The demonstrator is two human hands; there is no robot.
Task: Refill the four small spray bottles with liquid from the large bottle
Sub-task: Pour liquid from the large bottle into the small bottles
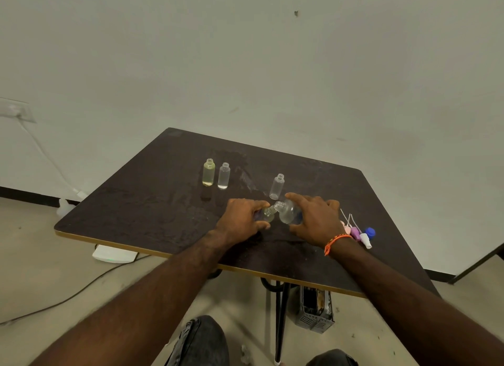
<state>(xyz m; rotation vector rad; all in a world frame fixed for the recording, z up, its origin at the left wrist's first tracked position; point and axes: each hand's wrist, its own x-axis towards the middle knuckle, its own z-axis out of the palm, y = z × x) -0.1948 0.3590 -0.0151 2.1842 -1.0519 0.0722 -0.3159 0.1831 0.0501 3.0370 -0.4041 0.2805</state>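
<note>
On the dark table [152,202], my left hand [242,219] grips a small uncapped spray bottle [267,215] near the middle. My right hand [316,218] holds the large clear bottle [289,213] tilted leftward, its neck meeting the small bottle's mouth. Three more small uncapped bottles stand behind: a yellowish one [208,172] holding pale liquid, a clear one [224,175] beside it, and a clear one [277,187] just behind my hands.
Several spray caps with dip tubes [356,232] and a blue cap [370,232] lie on the table right of my right wrist. A white device [114,254] and a cable lie on the floor at left. A grey crate [315,309] sits under the table.
</note>
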